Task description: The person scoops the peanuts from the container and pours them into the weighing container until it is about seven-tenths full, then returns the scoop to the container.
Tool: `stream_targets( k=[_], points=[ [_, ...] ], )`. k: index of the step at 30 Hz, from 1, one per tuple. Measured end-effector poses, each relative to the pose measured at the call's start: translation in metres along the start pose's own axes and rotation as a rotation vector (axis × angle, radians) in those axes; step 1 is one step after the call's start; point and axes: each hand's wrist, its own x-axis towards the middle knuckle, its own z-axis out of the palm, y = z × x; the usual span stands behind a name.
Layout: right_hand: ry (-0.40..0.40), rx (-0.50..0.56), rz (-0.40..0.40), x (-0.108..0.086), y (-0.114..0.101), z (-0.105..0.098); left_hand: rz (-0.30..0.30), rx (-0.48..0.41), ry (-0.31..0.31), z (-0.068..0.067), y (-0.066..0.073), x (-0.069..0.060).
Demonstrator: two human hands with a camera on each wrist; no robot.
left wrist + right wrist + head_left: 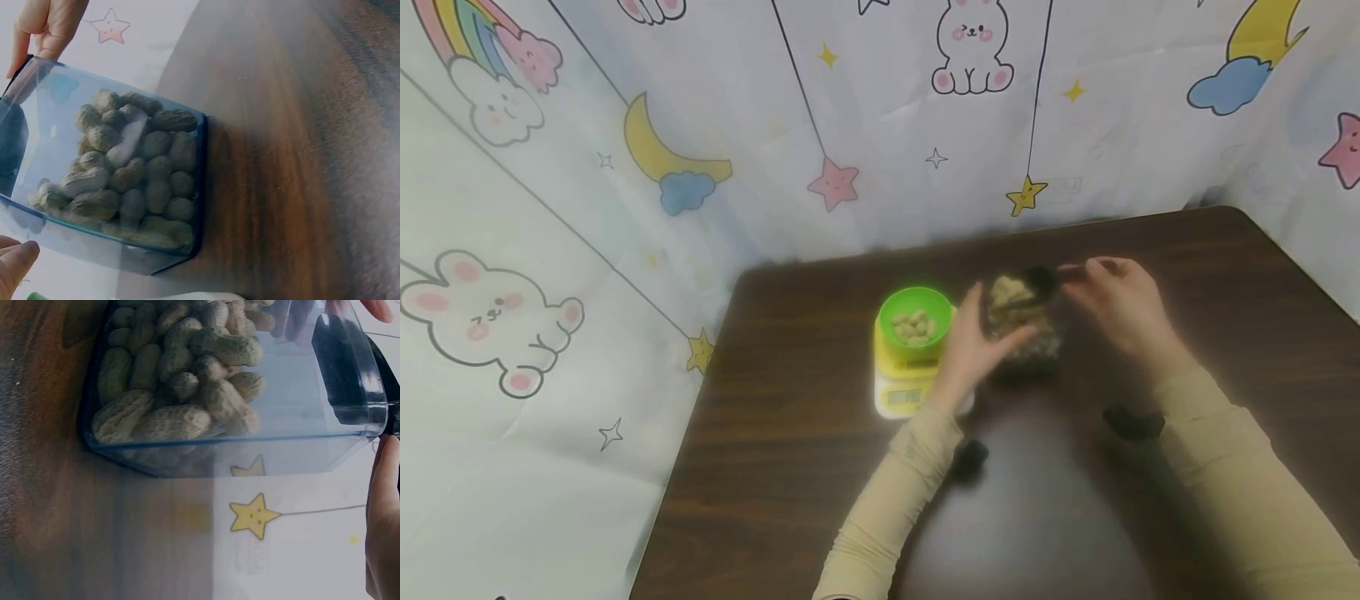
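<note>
A clear plastic container [94, 244] with shelled-on peanuts [181, 381] in it stands on the table, between the two hands. My left hand [970, 350] holds its left side, thumb across the front and fingers along the wall. My right hand [1123, 304], at the upper right, pinches the handle of a black scoop [340, 369]. Its dark head lies at the container's mouth, seen through the clear wall in both wrist views. Left of my left hand is a yellow and white kitchen scale [887, 364], bearing a green bowl [917, 296] with several peanuts. Its display is too blurred to read.
The brown table [790, 400] ends at a white curtain [895, 125] with cartoon prints behind and at the sides. A dark object [970, 458] sits beside the left sleeve, and another dark object [1133, 422] beside the right sleeve.
</note>
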Motion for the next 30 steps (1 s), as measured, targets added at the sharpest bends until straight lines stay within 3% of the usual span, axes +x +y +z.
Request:
stream_targets(
  k=[7, 11, 15, 19, 23, 30],
  points=[
    [0.005, 0.032, -0.004, 0.002, -0.001, 0.013, 0.015, 0.062, 0.017, -0.016, -0.002, 0.004],
    [0.013, 0.048, 0.008, 0.005, -0.001, 0.02, 0.009, 0.05, 0.033, -0.026, -0.002, 0.005],
    [0.019, 0.054, 0.016, 0.008, 0.0, 0.028, -0.024, 0.025, 0.054, -0.038, -0.002, 0.005],
    [0.011, 0.09, 0.012, 0.011, 0.001, 0.035, -0.066, 0.063, 0.087, -0.05, -0.002, 0.007],
    [-0.006, 0.149, 0.014, 0.014, 0.005, 0.043, -0.067, 0.111, 0.105, -0.058, -0.005, 0.008],
    [-0.019, 0.135, 0.024, 0.021, 0.016, 0.06, -0.053, 0.129, 0.135, -0.073, -0.011, 0.006]
  ],
)
